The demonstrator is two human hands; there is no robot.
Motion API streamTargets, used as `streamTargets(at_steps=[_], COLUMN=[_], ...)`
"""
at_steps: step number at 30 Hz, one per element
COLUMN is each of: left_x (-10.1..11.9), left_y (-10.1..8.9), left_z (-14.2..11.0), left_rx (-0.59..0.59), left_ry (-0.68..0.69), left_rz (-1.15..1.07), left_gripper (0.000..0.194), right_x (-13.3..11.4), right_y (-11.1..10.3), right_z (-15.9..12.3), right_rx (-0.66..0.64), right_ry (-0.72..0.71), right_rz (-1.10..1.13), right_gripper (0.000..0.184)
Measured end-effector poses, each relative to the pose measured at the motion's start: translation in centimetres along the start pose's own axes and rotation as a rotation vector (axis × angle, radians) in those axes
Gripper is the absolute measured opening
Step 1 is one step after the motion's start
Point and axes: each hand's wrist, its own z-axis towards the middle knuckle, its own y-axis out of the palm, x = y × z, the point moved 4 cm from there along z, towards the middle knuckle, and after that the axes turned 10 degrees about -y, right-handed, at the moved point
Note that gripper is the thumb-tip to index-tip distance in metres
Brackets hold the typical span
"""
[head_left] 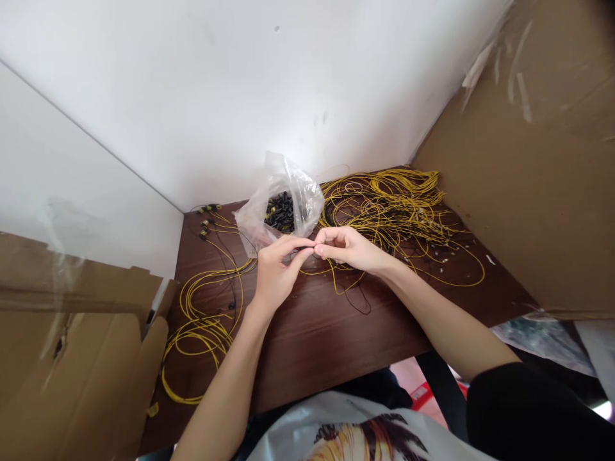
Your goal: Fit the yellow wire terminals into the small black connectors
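Observation:
My left hand (283, 266) and my right hand (348, 248) meet fingertip to fingertip above the middle of the table. Both are closed in a pinch. A thin dark wire (302, 248) shows between the left thumb and forefinger and runs to the right fingertips; its end is hidden by the fingers. Just behind my hands stands a clear plastic bag (307, 198), its mouth open, with many small black parts (282, 211) inside. Beside and beneath my right hand spreads a tangled heap of yellow cables (384, 211), some with pale tips.
Coiled yellow cables (192, 339) lie at the left of the brown table (327, 339), with black-and-yellow connectors (205, 224) behind them. Cardboard stands on the left (86, 378) and a cardboard panel (542, 160) on the right. A white wall (288, 83) closes the back.

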Motion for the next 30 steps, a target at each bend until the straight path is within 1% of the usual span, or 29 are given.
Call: streamTargets(at_steps=[7, 14, 19, 21, 25, 30], left_x=[-0.5, -0.8, -1.0, -1.1, -1.3, -1.1], left_y=[0.4, 0.6, 0.4, 0.3, -0.1, -0.2], left_z=[-0.2, -0.1, -0.1, -0.1, 0.1, 0.1], left_rx=[0.055, 0.068, 0.067, 0.081, 0.116, 0.120], left_ry=[-0.187, -0.304, -0.325, -0.328, -0.326, -0.322], left_rz=[-0.210, -0.434, -0.480, -0.485, -0.487, -0.441], left_gripper=[0.009, 0.010, 0.012, 0.012, 0.010, 0.013], right_x=[0.7, 0.5, 0.5, 0.4, 0.1, -0.4], right_y=[-0.1, 0.3, 0.3, 0.3, 0.2, -0.3], right_z=[-0.2, -0.1, -0.1, -0.1, -0.3, -0.3], right_rx=[-0.050, -0.116, -0.153, -0.160, -0.158, -0.124], right_ry=[-0.042, -0.094, -0.140, -0.137, -0.116, -0.117], right_rz=[0.106, 0.308, 0.408, 0.426, 0.466, 0.452], right_gripper=[0.024, 0.021, 0.018, 0.018, 0.020, 0.024])
